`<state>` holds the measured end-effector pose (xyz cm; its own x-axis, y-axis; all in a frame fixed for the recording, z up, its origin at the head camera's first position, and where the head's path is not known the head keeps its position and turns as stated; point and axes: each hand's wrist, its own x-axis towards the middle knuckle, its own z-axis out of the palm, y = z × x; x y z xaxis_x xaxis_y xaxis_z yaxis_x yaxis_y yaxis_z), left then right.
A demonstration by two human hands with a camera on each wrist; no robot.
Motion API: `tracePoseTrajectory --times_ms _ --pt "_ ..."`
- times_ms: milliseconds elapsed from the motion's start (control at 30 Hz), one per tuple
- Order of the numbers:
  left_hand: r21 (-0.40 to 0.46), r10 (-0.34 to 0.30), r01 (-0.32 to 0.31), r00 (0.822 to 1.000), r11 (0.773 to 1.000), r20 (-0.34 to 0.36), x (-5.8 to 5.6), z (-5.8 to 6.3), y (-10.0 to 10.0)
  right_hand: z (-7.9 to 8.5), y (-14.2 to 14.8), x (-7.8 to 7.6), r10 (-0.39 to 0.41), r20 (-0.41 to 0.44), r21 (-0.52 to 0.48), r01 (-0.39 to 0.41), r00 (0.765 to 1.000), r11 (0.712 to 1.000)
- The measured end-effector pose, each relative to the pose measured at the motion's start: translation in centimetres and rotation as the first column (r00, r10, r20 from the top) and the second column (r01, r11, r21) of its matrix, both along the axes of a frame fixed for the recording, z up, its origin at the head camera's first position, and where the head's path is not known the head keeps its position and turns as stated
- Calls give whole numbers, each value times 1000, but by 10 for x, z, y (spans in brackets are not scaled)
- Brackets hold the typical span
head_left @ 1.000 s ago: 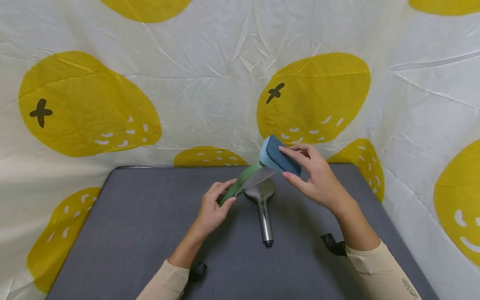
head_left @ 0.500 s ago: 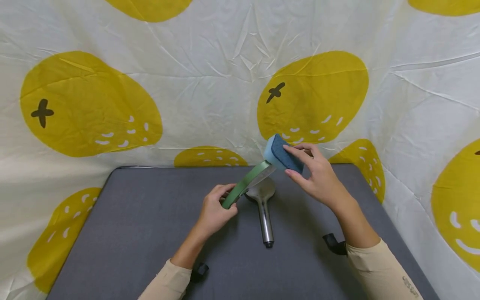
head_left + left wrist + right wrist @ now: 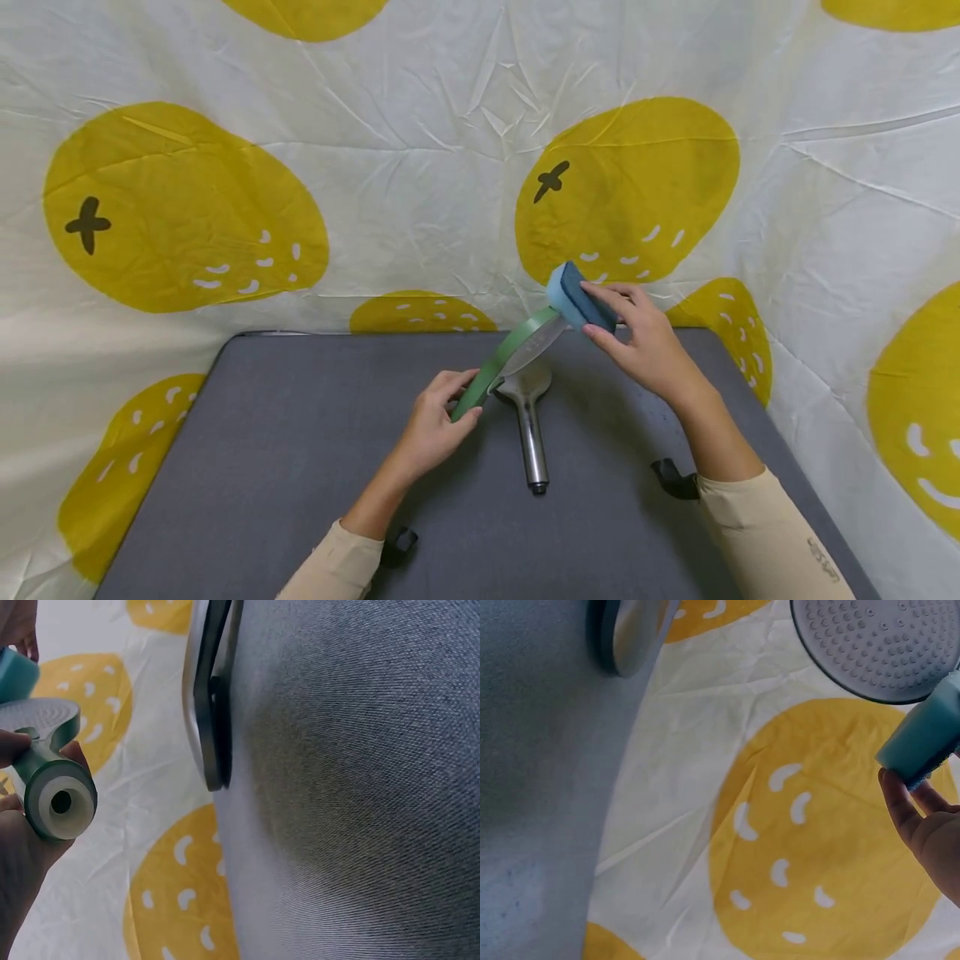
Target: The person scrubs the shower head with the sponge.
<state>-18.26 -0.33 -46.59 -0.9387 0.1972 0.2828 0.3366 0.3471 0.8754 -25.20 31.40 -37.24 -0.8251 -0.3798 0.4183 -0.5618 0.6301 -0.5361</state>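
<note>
My left hand [image 3: 435,427] grips a green handheld shower head [image 3: 510,348] by its handle, tilted up to the right above the table. The left wrist view shows the hollow end of the handle [image 3: 81,812]. Its grey nozzle face [image 3: 881,645] is dotted with small nubs in the right wrist view. Between thumb and fingers, my right hand [image 3: 648,346] holds a sponge [image 3: 573,296], light blue with a dark blue scouring layer. The sponge's pale side is right at the head's upper rim. Beneath, a silver shower head [image 3: 532,442] lies on the table, its round head partly hidden.
The dark grey cloth-covered table [image 3: 300,467] ends at a white curtain [image 3: 420,208] with yellow fruit prints. Black straps [image 3: 675,479] hang at both wrists. A few dark wet-looking spots mark the cloth below the right hand.
Both hands have shifted a little to the right, and the sponge and the upper end of the green shower head have also risen slightly. The silver shower head stays in place.
</note>
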Motion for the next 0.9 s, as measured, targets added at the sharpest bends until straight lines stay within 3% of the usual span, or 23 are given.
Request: tracePoseTrajectory --times_ms 133,267,533,700,900 --pt "25 15 -15 1000 1000 -14 0 2 0 5 -8 7 14 -87 0 -14 996 1000" --pt "24 44 -43 999 999 -19 2 5 0 8 -20 14 44 -216 40 -36 975 999" --pt "28 157 -157 988 987 5 3 10 12 0 -45 26 131 -452 186 -51 882 981" --pt "24 229 -230 972 973 47 1 14 19 -14 -62 31 153 -522 261 -14 839 965" --pt "50 226 -232 968 971 108 1 17 22 -31 -75 36 161 -543 303 14 824 953"
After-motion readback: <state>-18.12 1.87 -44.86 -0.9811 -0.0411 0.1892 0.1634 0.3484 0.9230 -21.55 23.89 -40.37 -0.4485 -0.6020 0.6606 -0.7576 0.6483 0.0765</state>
